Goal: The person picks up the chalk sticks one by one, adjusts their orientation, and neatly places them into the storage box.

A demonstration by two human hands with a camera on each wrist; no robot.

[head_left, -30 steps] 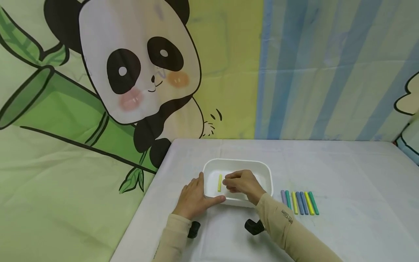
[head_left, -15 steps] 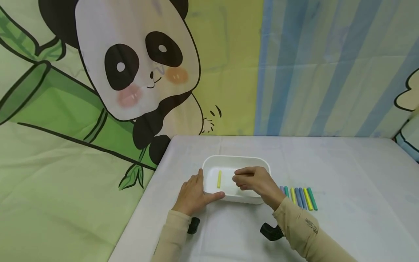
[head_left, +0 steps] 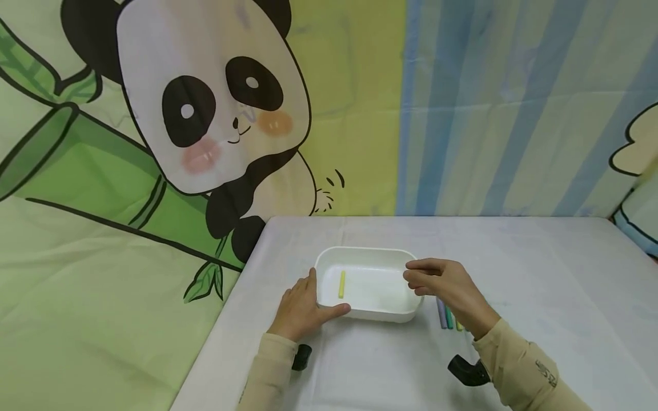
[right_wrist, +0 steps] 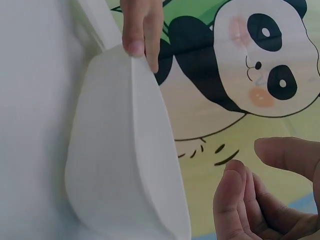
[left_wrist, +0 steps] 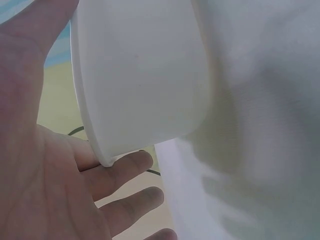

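A: What does the right hand (head_left: 449, 288) hold?

B: Nothing. Thumb and fingertips stand apart, slightly bent, and the hand hovers by the three o'clock end of a shallow, round-cornered white tray (head_left: 380, 314), probably plastic.

A: And the left hand (head_left: 300, 311)?

B: It steadies the tray from eight o'clock with fingers extended, not wrapped round: thumb along the near rim, index finger against the end. That fork at the corner presumably keeps a light tray from sliding.

A: What lies inside?

B: A slim, pale-yellow, chalk-like stick (head_left: 341, 284), at nine o'clock from the tray's centre. It runs roughly twelve to six, alongside the short wall, so it looks set down with care.

A: Farther out?

B: At four o'clock, a side-by-side row of slim chalk-like sticks (head_left: 441, 314), mauve, green, then yellow, on the white cloth-covered table (head_left: 370, 365). The right hand hides part of the row; such spacing likely makes single sticks easy to pinch.
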